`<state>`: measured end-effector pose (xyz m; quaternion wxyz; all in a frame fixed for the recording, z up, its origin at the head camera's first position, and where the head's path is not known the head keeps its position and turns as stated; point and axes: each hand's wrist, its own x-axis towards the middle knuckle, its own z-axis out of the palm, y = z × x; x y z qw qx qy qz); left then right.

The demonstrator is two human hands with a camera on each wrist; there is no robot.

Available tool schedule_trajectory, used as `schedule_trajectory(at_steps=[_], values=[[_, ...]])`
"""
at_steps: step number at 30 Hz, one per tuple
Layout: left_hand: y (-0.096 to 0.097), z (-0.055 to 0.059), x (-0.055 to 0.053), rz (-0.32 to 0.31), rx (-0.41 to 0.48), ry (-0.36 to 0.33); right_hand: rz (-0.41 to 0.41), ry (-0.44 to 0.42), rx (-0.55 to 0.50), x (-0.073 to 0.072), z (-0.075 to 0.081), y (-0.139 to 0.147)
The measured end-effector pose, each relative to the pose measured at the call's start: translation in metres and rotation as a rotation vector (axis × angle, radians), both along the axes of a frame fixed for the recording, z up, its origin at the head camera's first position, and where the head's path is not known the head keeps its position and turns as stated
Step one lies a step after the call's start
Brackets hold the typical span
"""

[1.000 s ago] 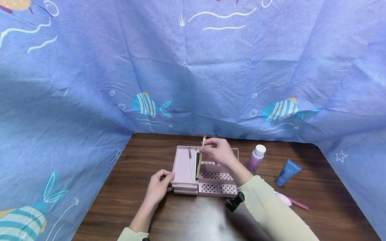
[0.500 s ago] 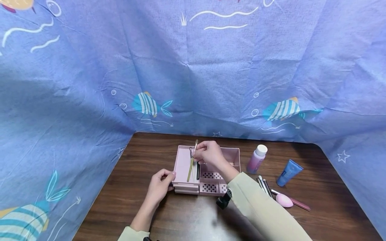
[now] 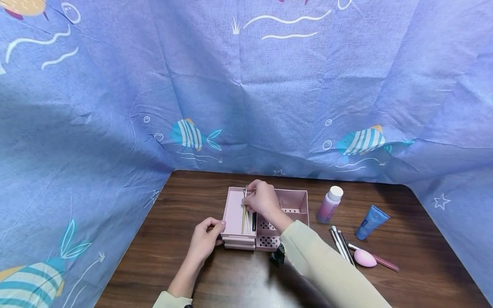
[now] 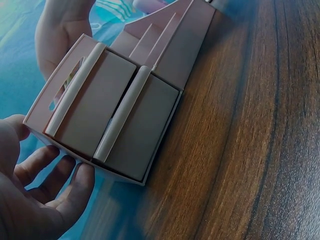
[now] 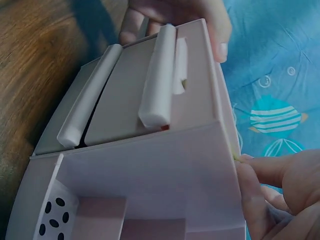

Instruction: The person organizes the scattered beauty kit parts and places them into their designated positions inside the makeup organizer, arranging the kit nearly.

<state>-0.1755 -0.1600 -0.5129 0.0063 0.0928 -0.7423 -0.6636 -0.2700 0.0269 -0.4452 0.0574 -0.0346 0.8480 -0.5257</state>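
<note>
Yellow-green makeup brush (image 3: pixel 244 217) is pinched by the right grip (image 3: pixel 263 199), over the flat top of the pink organizer (image 3: pixel 233 209); whether the top is touched by it cannot be told. A black stick (image 3: pixel 254 221) is seen just below that grip. One corner of the organizer is held by the left grip (image 3: pixel 206 235), with two drawers (image 4: pixel 123 115) just beside it. To the right of both grips, a white-capped bottle (image 3: pixel 329 206), a blue tube (image 3: pixel 372 222) and a pink sponge (image 3: pixel 365 258) are seen on the desk (image 3: pixel 231 282).

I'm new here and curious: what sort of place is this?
Probably a screened-off tabletop workspace: a fish-print cloth hangs behind a wood-grain table, which bears a pink organizer.
</note>
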Motion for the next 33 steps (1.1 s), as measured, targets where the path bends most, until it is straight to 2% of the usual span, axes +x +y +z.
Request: schedule_trajectory(at_steps=[7,11,20,25,33], values=[[0.0005,0.0013,0.0010,0.001,0.003,-0.004,-0.034,0.100,0.263,0.0003,-0.0021,-0.0058],[0.0006,0.0021,0.0009,0.004,0.005,-0.004,-0.034,0.149,0.351,-0.0001,-0.0029,-0.0062],[0.0014,0.0002,-0.0001,0.002,0.007,0.006,0.025,0.227,0.459,-0.0001,-0.0046,-0.0073],[0.0030,-0.0007,0.0004,-0.009,0.005,0.008,0.041,0.220,0.473,0.0008,-0.0056,-0.0072],[0.0036,0.0008,0.0010,0.008,0.007,-0.015,0.035,0.219,0.483,0.0023,-0.0032,-0.0039]])
